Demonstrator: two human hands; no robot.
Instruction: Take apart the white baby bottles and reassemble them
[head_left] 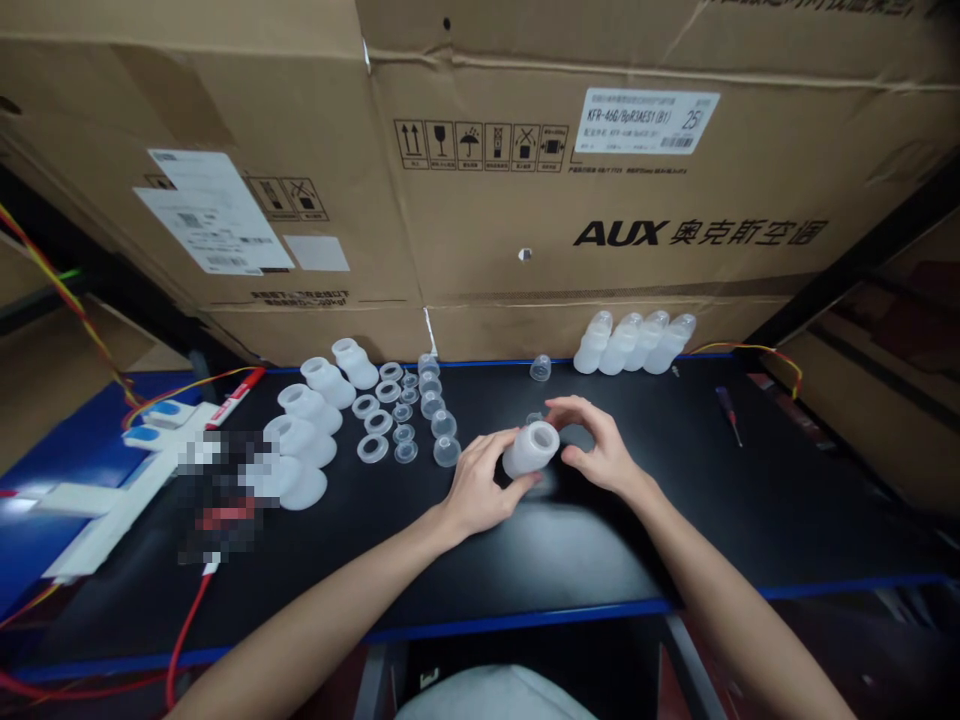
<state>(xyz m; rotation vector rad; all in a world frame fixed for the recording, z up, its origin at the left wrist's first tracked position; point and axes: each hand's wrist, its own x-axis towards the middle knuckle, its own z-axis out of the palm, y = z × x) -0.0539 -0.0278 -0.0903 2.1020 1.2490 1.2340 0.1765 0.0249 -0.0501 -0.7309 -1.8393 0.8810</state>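
My left hand point(484, 480) is closed around a translucent white baby bottle point(523, 458), its round mouth facing up and towards me. My right hand point(600, 448) is just right of the bottle, thumb and fingers apart and curved, with nothing visible between them. A small clear piece point(535, 418) shows behind the bottle near my right fingertips; I cannot tell whether they touch it. Left of my hands are a column of clear domed caps point(444, 424), several small clear nipples point(403, 412) and several screw rings point(373, 448). Farther left stand open bottles point(324, 382) in a slanting row.
One clear cap point(540, 368) sits alone at the back. Several capped bottles point(631, 345) are lined up against the cardboard box point(480, 250). A screwdriver point(727, 412) lies at right. At left are a power strip point(124, 515), a red marker point(236, 397) and cables.
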